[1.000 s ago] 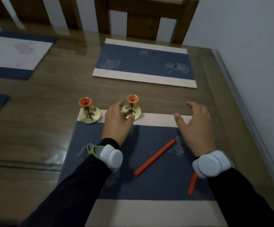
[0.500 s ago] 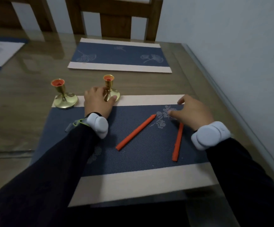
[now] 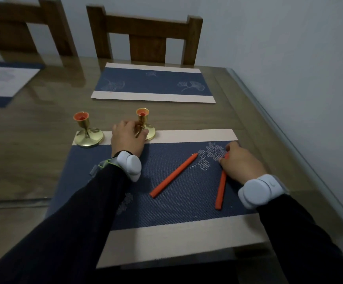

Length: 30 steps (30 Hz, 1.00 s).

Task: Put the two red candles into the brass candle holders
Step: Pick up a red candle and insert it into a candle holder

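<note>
A person seated at a glass-topped wooden table (image 3: 43,128) works over a blue placemat (image 3: 178,203) with pale borders. The left hand (image 3: 128,138) is wrapped around the stem of the right-hand brass candle holder (image 3: 144,125), fingers closed on it just above its round base, which stands on the mat's far pale strip. The second brass holder (image 3: 86,131) stands upright just to the left, at the mat's far corner, untouched; both cups show red-orange inside (whether wax or a lining cannot be told).

The right hand (image 3: 241,163) rests on the mat near its right edge, fingers curled down over the far end of one red candle (image 3: 220,190), whose near end points toward the person. Whether the fingertips have actually pinched it is not clear, as the hand covers that end. The other red candle (image 3: 173,175) lies free on the blue weave between the two hands, slanting from lower left to upper right.

White devices are strapped to both wrists over dark sleeves. A matching placemat (image 3: 154,84) lies across the table before a wooden chair (image 3: 146,35).
</note>
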Motion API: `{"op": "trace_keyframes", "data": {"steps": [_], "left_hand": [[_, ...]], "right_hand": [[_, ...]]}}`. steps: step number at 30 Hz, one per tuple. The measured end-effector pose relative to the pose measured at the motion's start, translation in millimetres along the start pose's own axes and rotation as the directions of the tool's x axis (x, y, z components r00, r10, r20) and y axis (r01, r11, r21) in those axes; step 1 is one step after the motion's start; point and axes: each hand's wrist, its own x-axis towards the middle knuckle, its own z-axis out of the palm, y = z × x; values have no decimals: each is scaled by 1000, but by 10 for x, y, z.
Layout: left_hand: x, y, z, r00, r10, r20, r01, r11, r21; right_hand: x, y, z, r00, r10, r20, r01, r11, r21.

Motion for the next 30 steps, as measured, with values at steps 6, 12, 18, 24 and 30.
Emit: {"op": "trace_keyframes", "data": {"steps": [6, 12, 18, 24, 30], "left_hand": [[-7, 17, -22, 1000, -3, 5, 3, 1000, -27], [-9, 22, -20, 1000, -16, 6, 16, 998, -56], [-27, 26, -4, 1000, -13, 12, 14, 996, -91], [-18, 35, -18, 1000, -14, -2, 14, 994, -106], [-18, 34, -17, 1000, -17, -4, 17, 995, -96]], "right_hand": [[121, -76, -15, 997, -30, -66, 40, 988, 149], [321, -395, -166, 980, -77, -181, 170, 793, 584], [374, -876, -217, 975, -146, -165, 212, 408, 888], [496, -1255, -189, 963, -128, -239, 267, 301, 915], [515, -1500, -131, 871, -155, -465, 484, 431, 762]]}}
